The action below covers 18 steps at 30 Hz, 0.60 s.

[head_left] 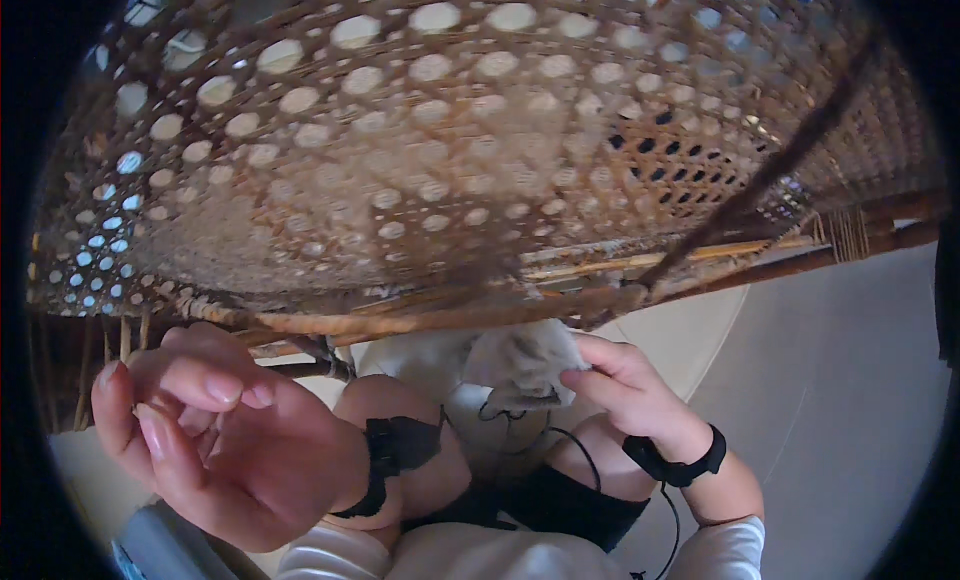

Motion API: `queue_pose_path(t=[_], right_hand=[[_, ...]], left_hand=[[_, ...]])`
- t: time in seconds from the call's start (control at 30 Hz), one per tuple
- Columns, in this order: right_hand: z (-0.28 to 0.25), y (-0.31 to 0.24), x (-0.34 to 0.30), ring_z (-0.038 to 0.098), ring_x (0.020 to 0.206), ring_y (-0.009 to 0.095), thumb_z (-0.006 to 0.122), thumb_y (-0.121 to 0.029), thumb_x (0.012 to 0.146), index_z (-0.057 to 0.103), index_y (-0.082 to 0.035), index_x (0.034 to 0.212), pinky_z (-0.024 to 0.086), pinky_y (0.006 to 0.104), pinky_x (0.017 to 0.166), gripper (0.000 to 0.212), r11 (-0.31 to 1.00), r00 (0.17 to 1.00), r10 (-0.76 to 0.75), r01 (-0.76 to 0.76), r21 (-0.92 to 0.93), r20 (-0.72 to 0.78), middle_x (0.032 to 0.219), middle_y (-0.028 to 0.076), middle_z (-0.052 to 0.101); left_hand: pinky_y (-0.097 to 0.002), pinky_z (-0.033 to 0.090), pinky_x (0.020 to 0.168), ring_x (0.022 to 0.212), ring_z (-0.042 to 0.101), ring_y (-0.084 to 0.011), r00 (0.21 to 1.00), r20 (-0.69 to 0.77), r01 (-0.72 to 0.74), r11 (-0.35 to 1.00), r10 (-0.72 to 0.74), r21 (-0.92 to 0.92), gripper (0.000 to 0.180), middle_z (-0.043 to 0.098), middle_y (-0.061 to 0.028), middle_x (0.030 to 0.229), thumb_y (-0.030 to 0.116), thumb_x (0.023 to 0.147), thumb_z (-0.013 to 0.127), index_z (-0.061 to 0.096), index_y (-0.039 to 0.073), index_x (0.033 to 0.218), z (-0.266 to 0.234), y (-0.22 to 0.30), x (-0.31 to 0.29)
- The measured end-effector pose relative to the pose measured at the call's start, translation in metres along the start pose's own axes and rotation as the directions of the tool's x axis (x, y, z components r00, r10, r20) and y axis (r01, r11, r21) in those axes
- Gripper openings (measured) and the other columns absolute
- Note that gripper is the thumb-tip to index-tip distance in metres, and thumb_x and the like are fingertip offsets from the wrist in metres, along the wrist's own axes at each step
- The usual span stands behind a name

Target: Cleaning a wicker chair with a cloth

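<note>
A dirty grey-white cloth (pixel 525 362) hangs crumpled just below the front rim of a woven cane piece of furniture (pixel 440 150). My right hand (pixel 630 385) pinches the cloth's right edge between thumb and fingers. On the left, my left hand (pixel 225 435) is turned palm up beside the rattan rim (pixel 400 325), its fingers loosely bent and apart. Nothing shows in that hand. The cane weave has round holes all over and fills the upper part of the view.
A dark pole-like strip (pixel 770 170) slants across the weave on the right. Below the rim are my bent knees, with black cables (pixel 570 440) between them. Pale floor (pixel 840 380) lies at right. A grey-blue object (pixel 170 545) stands at lower left.
</note>
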State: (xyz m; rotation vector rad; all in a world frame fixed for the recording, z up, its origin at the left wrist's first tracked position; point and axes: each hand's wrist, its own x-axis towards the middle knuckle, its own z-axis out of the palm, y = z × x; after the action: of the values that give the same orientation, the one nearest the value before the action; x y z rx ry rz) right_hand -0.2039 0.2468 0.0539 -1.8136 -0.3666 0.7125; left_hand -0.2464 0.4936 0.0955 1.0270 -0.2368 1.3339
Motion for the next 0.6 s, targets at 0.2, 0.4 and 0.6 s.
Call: queue_pose_path(t=[0.2, 0.4, 0.6], right_hand=[[-0.044, 0.033, -0.035, 0.053, 0.108, 0.018, 0.054, 0.001, 0.082, 0.051, 0.003, 0.122, 0.039, 0.0318, 0.095, 0.040, 0.788, 0.996, -0.095, 0.075, 0.610, 0.000, 0.116, 0.009, 0.058], [-0.066, 0.028, -0.033, 0.057, 0.103, 0.019, 0.054, -0.004, 0.083, 0.052, 0.000, 0.121, 0.043, 0.0307, 0.089, 0.038, 0.987, 0.980, -0.092, 0.114, 0.117, -0.177, 0.112, 0.009, 0.061], [-0.045, 0.014, 0.017, 0.060, 0.075, 0.035, 0.055, -0.006, 0.076, 0.056, -0.002, 0.109, 0.051, 0.0415, 0.064, 0.033, 0.638, 0.868, -0.475, 0.225, -0.737, -0.145, 0.094, 0.018, 0.059]], left_hand=[[-0.0291, 0.034, 0.063, 0.063, 0.041, -0.0169, 0.985, 0.173, 0.015, 0.998, -0.025, 0.060, 0.037, 0.051, -0.0172, 0.070, 0.015, 0.088, 0.036, 0.044, -0.011, 0.113, 0.012, -0.002, -0.014], [-0.0268, 0.036, 0.059, 0.061, 0.042, -0.0175, 0.983, 0.181, -0.010, 0.996, -0.006, 0.089, 0.035, 0.053, -0.0177, 0.073, 0.012, 0.089, 0.035, 0.044, -0.012, 0.112, 0.015, -0.004, -0.014], [-0.0258, 0.037, 0.057, 0.063, 0.043, -0.0173, 0.978, 0.206, -0.031, 0.996, 0.013, 0.081, 0.034, 0.051, -0.0170, 0.072, 0.011, 0.089, 0.034, 0.045, -0.012, 0.111, 0.017, -0.003, -0.014]])
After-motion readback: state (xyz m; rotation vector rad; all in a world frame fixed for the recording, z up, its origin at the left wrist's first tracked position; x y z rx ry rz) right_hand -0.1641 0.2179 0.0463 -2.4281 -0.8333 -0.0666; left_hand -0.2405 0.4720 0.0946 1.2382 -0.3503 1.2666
